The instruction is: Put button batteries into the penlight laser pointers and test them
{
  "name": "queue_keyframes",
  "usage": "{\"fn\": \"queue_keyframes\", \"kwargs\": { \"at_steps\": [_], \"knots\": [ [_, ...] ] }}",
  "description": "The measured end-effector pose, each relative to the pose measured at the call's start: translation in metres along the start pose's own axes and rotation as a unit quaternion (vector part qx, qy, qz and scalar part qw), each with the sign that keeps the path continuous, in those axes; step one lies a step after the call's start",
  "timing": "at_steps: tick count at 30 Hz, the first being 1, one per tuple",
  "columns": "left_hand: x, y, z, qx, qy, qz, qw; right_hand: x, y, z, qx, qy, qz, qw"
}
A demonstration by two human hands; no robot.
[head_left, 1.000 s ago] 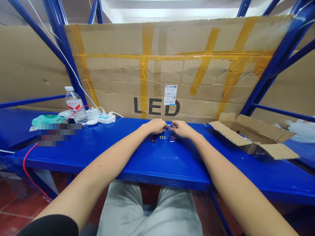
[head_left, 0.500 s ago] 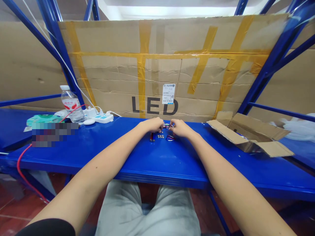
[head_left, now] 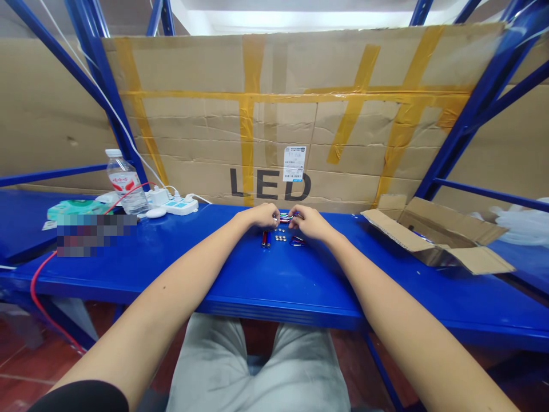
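A great big cardboard sheet [head_left: 193,126] with the letters LED on it stands up behind both hands. The blue table [head_left: 261,286] is under the hands and spreads out far on each side of them. An open cardboard box [head_left: 393,230] sits on the table, well to the right of the right hand [head_left: 307,222], with its flaps bent out. Far to the left of the left hand [head_left: 265,214] lies a green pack [head_left: 77,208]. A clear bottle [head_left: 124,182] with a white cap stands nearer, but well apart from that hand. The white power strip [head_left: 180,205] is nearer again, on the same side.

The two hands face each other, close but not touching. Their fingers bend in at the two ends of some shiny, colorful pieces [head_left: 283,218], which are between the hands. I can't tell if either hand is pinching a piece. A red tube [head_left: 264,239] and a blue tube [head_left: 269,239] lie side by side, just on the near side of the left hand. A loop-shaped clip [head_left: 297,241] lies just on the near side of the right hand. Tiny silver bits [head_left: 280,238] sit in little rows, near both hands, between the tubes and the clip.
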State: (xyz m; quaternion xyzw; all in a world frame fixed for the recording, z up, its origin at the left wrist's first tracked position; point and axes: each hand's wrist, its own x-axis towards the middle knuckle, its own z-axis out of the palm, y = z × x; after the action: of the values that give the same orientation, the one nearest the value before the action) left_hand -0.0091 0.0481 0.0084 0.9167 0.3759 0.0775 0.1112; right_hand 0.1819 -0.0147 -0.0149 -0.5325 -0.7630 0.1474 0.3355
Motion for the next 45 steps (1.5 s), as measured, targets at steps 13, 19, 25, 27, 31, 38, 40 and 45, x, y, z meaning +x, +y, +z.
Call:
{"fn": "queue_keyframes", "kwargs": {
  "at_steps": [13, 19, 25, 27, 31, 38, 40, 45],
  "knots": [
    [0.000, 0.003, 0.004, 0.003, 0.005, -0.006, 1.000, -0.003, -0.011, 0.005, -0.039, -0.044, 0.000, 0.998],
    [0.002, 0.002, 0.007, -0.016, 0.005, 0.001, 1.000, -0.003, -0.012, 0.005, -0.039, -0.044, -0.003, 0.998],
    [0.005, -0.001, 0.008, -0.041, -0.013, 0.012, 0.999, -0.002, -0.008, 0.006, -0.017, -0.051, -0.005, 0.999],
    [0.005, -0.002, 0.008, -0.048, -0.017, 0.017, 0.999, -0.002, -0.008, 0.006, -0.014, -0.052, -0.007, 0.999],
    [0.005, -0.002, 0.008, -0.067, -0.029, 0.026, 0.997, -0.004, -0.011, 0.004, -0.021, -0.058, -0.011, 0.998],
    [0.001, 0.001, 0.006, -0.077, -0.040, 0.013, 0.996, -0.008, -0.016, 0.002, -0.021, -0.070, -0.013, 0.997],
    [0.000, 0.003, 0.005, -0.087, -0.042, 0.006, 0.995, -0.008, -0.017, 0.002, -0.018, -0.072, -0.018, 0.997],
    [-0.004, 0.009, 0.001, -0.102, -0.042, -0.010, 0.994, -0.009, -0.017, 0.003, -0.013, -0.073, -0.020, 0.997]
  ]
}}
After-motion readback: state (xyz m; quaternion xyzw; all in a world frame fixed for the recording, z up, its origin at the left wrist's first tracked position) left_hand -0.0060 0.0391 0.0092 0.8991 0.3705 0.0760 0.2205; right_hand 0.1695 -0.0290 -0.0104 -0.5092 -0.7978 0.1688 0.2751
